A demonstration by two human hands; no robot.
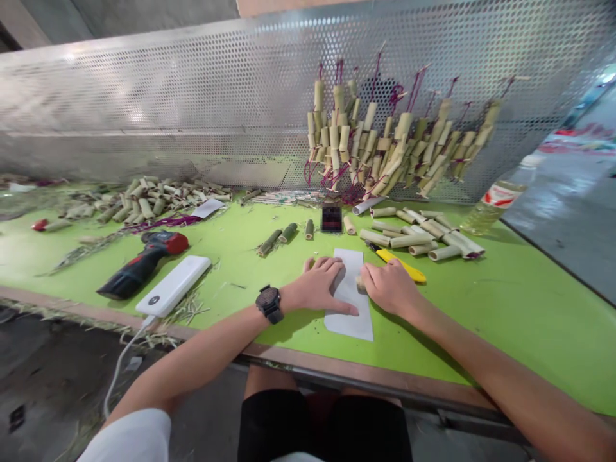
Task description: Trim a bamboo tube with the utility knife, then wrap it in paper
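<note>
A white sheet of paper (353, 326) lies on the green tabletop in front of me. My left hand (325, 285) rests flat on it, thumb and fingers spread. My right hand (392, 285) is closed at the sheet's right edge, around a short piece of bamboo (360, 283) whose end shows at the fingers. Just beyond that hand lies a yellow utility knife (403, 265). Past the paper are a few short bamboo pieces (289, 233), and a pale one (349, 224) stands beside a dark blurred square (332, 219).
Cut bamboo tubes (423, 234) are heaped at right, near a bottle of yellowish liquid (500, 196). Strung bamboo figures (385, 141) hang on the perforated metal panel (192, 96). Leftward lie a cordless drill (144, 263), a white power bank (174, 285) with a cable, and a bamboo pile (149, 199).
</note>
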